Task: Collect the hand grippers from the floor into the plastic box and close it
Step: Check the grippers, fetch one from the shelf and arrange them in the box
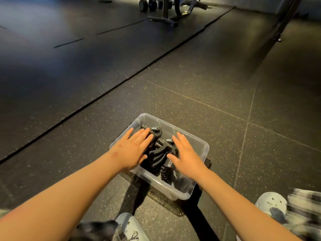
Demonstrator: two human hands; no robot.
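A clear plastic box [188,134] stands on the dark rubber floor in front of me, with no lid on it. Several black hand grippers [159,153] with metal springs lie piled inside. My left hand [133,150] is flat with straight fingers over the box's left side, fingertips at the top gripper. My right hand [186,156] is flat with spread fingers over the right side, above the pile. Neither hand holds anything. A dark flat piece [208,162] shows under the box at its right edge; whether it is the lid I cannot tell.
My two light shoes are at the bottom, the left shoe [129,226] and the right shoe [271,202]. A weight machine with wheels [163,9] stands far back. A floor mat seam [104,96] runs diagonally left of the box.
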